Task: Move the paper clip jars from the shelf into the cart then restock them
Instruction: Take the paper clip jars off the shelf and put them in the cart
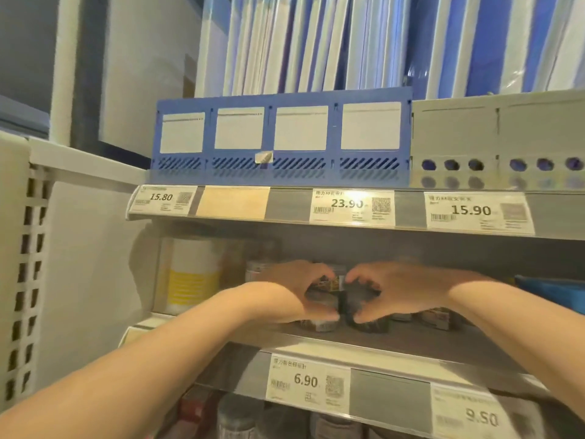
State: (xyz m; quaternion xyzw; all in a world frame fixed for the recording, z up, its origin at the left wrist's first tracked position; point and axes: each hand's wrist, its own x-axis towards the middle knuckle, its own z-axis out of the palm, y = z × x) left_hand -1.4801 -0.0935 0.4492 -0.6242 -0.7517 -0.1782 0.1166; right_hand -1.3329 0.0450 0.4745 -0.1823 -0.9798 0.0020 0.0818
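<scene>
— While your left hand (292, 288) and right hand (400, 288) curl round the paper clip jars (318, 323) near the shelf's (443, 339) front edge, which step is it?
— Probably clearing the shelf; no cart shows. Lift them straight out, level, clear of that edge.

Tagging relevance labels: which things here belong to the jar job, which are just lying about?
Job: paper clip jars on the middle shelf; left hand and right hand, each gripping one.
Bystanders: blue file rack, grey rack, price tags, white-and-yellow box, folders up top.
</scene>
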